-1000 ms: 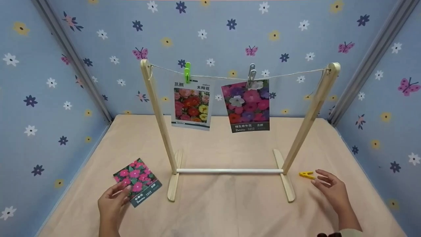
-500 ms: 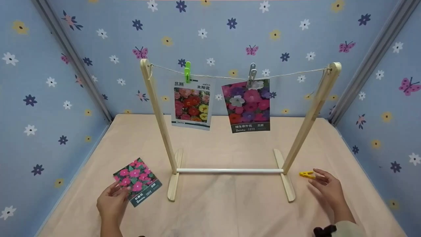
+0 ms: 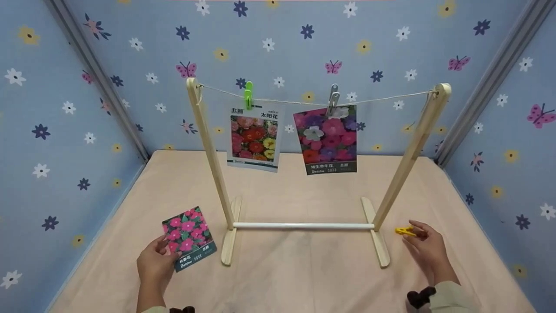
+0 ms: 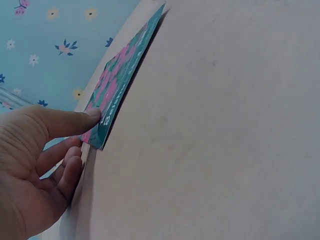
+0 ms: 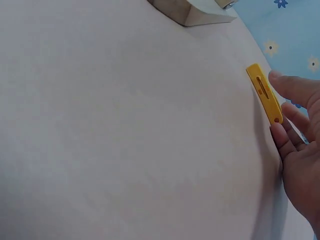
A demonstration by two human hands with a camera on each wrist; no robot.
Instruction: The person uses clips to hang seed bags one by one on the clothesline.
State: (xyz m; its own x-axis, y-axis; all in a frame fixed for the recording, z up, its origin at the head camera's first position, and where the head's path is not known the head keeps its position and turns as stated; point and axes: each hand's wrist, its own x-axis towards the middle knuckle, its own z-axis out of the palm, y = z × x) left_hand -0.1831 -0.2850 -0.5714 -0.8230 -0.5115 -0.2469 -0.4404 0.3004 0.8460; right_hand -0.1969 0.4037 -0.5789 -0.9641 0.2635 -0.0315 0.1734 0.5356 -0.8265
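Across this peach-toned counter I see a yellow clip just right of the wooden rack, its long axis pointing left from the right hand, thumb and fingers curled round it. Left of the rack, the left hand pinches a flower packet by its near-left corner.

Left hand at 8 o'clock pinches a flower-printed card.
The thumb lies over its near end; the card, pink and green with pale lettering along its 3 o'clock edge, slants towards 1 o'clock; pale worktop fills the 3 o'clock side, and blue flower-patterned wall shows at 10 o'clock.
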